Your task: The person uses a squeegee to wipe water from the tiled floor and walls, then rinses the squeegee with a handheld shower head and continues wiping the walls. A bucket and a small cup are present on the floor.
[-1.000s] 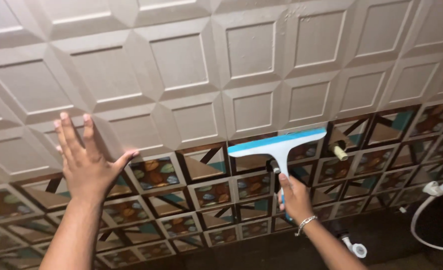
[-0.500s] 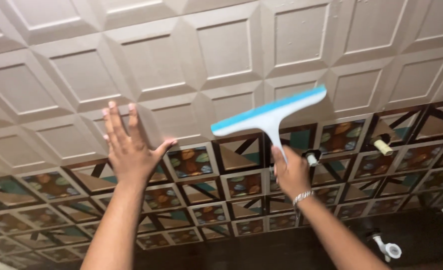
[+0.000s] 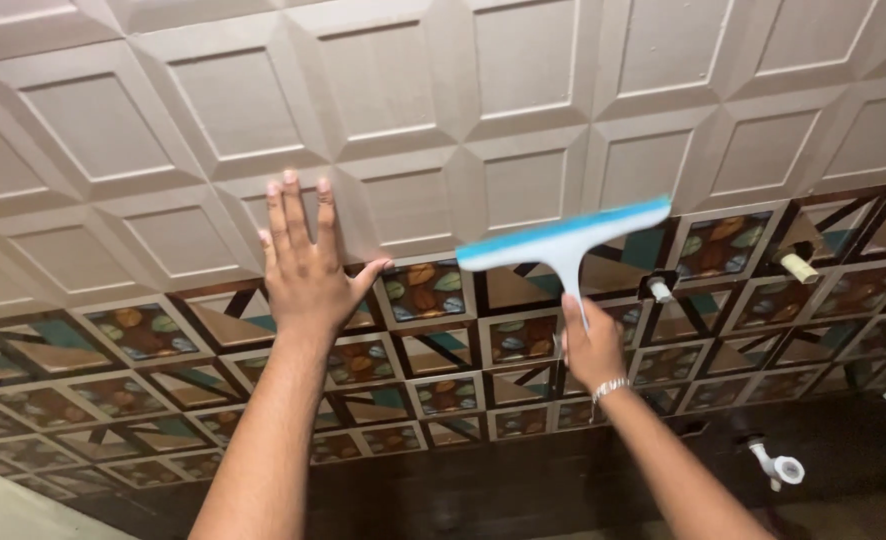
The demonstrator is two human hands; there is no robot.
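My squeegee point(image 3: 566, 243) has gone up the wall point(image 3: 523, 60), to where the plain tiles meet the colored ones. My right hand point(image 3: 591, 350) grips its handle tight. My left hand point(image 3: 308, 262) lies flat and open on the wall. The tilted blade might skip some spots.

Ahead of me, cream relief tiles point(image 3: 523, 90) fill the wall toward twelve o'clock, patterned leaf tiles point(image 3: 143, 332) band below, and a white tap fitting point(image 3: 778, 468) sits at four o'clock.
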